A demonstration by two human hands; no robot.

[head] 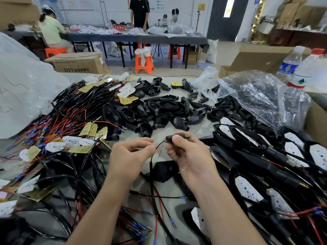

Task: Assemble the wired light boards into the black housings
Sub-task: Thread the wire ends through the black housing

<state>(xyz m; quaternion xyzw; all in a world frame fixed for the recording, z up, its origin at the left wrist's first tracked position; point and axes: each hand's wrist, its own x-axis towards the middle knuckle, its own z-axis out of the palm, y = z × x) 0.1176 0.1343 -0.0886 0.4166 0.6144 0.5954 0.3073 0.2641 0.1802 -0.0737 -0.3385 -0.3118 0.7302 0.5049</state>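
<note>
Blue-label water bottle beside red-capped bottle far right; cardboard box, orange stool on floor beyond.

Two hands are showing: the left hand is pinching one thin wire, and the right hand is holding one small black plug. Two water bottles are standing on the right. Three orange stools are sitting far behind, and one brown box with letters is lying near them. At least three people are working back there. Black shells and wired boards are lying in heaps, too many to count. One yellow-faced shell is lying alone.
</note>
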